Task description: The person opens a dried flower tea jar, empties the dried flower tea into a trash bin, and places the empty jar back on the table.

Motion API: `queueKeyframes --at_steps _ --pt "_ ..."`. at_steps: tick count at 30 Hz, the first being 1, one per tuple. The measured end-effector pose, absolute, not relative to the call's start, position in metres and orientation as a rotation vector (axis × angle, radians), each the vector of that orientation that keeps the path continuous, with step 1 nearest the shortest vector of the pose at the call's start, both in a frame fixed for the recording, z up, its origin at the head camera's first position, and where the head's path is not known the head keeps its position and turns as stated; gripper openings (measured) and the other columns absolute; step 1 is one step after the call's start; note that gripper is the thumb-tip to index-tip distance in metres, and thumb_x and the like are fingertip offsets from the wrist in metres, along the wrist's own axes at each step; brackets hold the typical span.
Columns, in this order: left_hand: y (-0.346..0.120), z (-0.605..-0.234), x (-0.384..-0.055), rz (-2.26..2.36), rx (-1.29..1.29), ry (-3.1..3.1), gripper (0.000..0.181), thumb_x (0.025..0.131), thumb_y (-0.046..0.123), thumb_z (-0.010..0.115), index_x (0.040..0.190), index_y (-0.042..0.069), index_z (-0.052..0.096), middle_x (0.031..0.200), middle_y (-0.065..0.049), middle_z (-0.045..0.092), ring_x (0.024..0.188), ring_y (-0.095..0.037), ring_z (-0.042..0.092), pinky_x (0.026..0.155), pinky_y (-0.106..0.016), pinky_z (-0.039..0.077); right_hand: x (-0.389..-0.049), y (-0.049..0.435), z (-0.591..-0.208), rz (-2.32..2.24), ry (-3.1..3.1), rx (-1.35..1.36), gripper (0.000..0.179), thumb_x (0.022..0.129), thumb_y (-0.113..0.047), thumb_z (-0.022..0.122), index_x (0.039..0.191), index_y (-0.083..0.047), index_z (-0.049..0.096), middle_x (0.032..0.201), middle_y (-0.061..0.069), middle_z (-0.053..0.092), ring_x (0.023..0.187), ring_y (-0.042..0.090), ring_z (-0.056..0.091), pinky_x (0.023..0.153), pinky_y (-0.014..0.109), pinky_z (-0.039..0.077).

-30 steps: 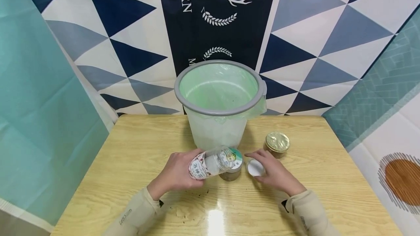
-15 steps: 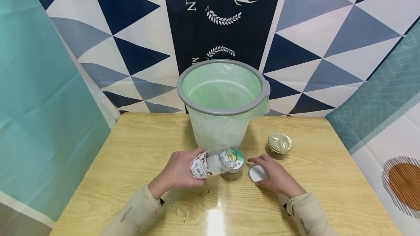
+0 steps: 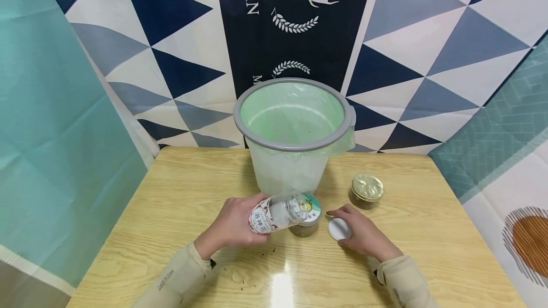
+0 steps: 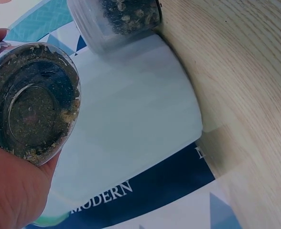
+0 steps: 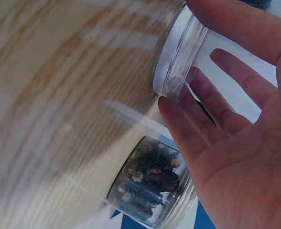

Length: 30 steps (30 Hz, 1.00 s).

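My left hand [image 3: 241, 220] grips a clear plastic jar [image 3: 276, 211] with a printed label, tilted on its side with its uncapped mouth to the right. Through its base in the left wrist view, dried bits cling inside the jar [image 4: 35, 105]. Behind and below that mouth stands a jar with a green-and-white lid [image 3: 311, 209]. My right hand [image 3: 366, 232] holds a round white lid [image 3: 339, 228] between thumb and fingers, low over the table. In the right wrist view, the lid [image 5: 171, 52] has a clear rim; whether it touches the table I cannot tell.
A large bin [image 3: 287, 172] with a grey rim and green liner stands behind the jars. At its right is a gold-lidded jar [image 3: 368, 189]. Dark crumbs [image 3: 242, 283] lie on the wooden table [image 3: 184, 184]. Patterned cloth hangs at the back and sides.
My right hand has drawn slightly toward me with the white lid. The left hand and its jar stay nearly still. The whole view has shifted a little to the right.
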<state>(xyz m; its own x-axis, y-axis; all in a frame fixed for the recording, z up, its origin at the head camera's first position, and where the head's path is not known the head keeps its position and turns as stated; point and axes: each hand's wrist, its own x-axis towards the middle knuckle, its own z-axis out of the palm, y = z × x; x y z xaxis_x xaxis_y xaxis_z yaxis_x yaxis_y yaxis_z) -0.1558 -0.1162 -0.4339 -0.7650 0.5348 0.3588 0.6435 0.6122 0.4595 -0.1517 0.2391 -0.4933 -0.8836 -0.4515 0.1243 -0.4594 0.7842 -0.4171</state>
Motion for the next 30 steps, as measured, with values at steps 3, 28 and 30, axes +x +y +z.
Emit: queueKeyframes --at_steps 3,28,30 --pt "-0.116 -0.432 -0.156 -0.865 -0.971 -2.652 0.069 0.058 0.032 0.091 0.121 0.025 0.065 0.086 0.016 0.068 0.068 0.000 0.056 0.058 -0.020 0.045 -0.151 0.240 -0.494 0.691 -2.930 0.773 0.072 0.065 -0.004 0.095 0.131 -0.008 0.067 0.121 0.008 0.063 0.109 0.029 0.065 0.090 0.051 0.058" --pt "-0.155 -0.319 -0.183 -0.714 -0.890 -2.432 0.073 0.062 0.036 0.089 0.125 0.011 0.063 0.096 -0.002 0.074 0.074 -0.014 0.065 0.057 -0.031 0.052 -0.177 0.206 -0.321 0.706 -1.994 0.845 0.060 0.104 -0.051 0.055 0.140 -0.004 0.060 0.136 0.025 0.055 0.123 0.037 0.055 0.110 0.020 0.039" --pt "-0.155 -0.314 -0.187 -0.707 -0.883 -2.440 0.073 0.063 0.036 0.088 0.126 0.010 0.063 0.097 -0.003 0.073 0.076 -0.016 0.066 0.058 -0.032 0.052 -0.185 0.199 -0.313 0.675 -2.017 0.865 0.058 0.105 -0.051 0.052 0.142 -0.007 0.059 0.138 0.023 0.055 0.125 0.037 0.055 0.107 0.029 0.044"
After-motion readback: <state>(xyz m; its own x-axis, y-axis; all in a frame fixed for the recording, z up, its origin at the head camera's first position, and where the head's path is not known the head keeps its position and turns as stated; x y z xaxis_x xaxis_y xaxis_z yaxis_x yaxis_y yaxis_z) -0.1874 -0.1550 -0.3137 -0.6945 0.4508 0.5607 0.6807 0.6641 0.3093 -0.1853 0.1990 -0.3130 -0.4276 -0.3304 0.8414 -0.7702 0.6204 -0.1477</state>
